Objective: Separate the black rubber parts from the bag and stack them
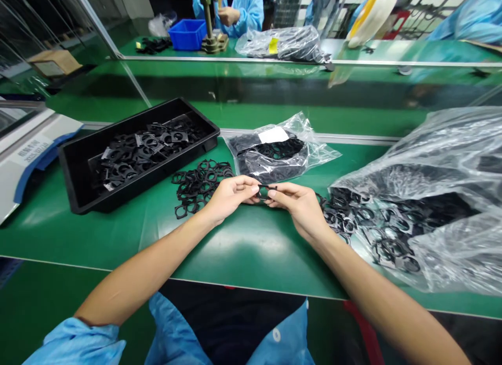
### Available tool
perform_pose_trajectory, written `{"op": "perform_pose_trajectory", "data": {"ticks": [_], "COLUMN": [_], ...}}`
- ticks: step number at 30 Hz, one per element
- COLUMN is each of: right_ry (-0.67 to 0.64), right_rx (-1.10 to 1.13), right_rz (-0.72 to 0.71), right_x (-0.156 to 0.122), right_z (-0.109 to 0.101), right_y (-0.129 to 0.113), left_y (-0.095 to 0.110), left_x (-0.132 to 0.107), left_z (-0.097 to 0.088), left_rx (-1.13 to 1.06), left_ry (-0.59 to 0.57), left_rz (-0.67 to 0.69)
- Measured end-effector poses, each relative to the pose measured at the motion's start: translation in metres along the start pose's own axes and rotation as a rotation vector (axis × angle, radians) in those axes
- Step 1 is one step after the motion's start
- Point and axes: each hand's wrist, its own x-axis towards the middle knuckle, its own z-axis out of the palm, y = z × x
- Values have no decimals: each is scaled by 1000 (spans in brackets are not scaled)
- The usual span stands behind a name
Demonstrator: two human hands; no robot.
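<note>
Between my two hands, just above the green table, is a small black ring-shaped plastic part (267, 187). My left hand (234, 195) pinches its left side with thumb and fingers. On the other side my right hand (295, 202) grips it the same way; the fingers partly cover it. Left of my left hand lies a loose pile of black rings (202, 183). Behind the hands rests a clear plastic bag (270, 156) holding similar dark parts. Beyond my right wrist, more black parts with grey pieces (392, 226) spill from a large clear bag (443, 156).
A black tray (143, 190) full of similar parts stands at the left, beside a white and blue machine (29, 158). A clear panel runs across the back. Behind it are a blue bin (188, 34), a press (212, 20), a bagged bundle (286, 43) and co-workers in blue sleeves.
</note>
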Motion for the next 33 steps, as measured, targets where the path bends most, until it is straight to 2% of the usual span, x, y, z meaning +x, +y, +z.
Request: {"op": "perform_pose_trajectory", "data": {"ticks": [10,16,26,33], "right_ry": [12,-19,-104,-87], "right_rx": [-23,26,18,-17], "right_rz": [-21,16,19,-7], "right_x": [0,1,-1,-2], "right_z": [1,-1,-1,-2], "right_y": [1,1,1,-1], "left_y": [-3,3,4,5], "left_x": [-1,-3,-3,-4], "left_z": [3,3,0,1], "left_rx": [33,-78,-188,-151], "left_ry": [86,-27,-124,-101], "left_rz": [131,67,-44,-38]}}
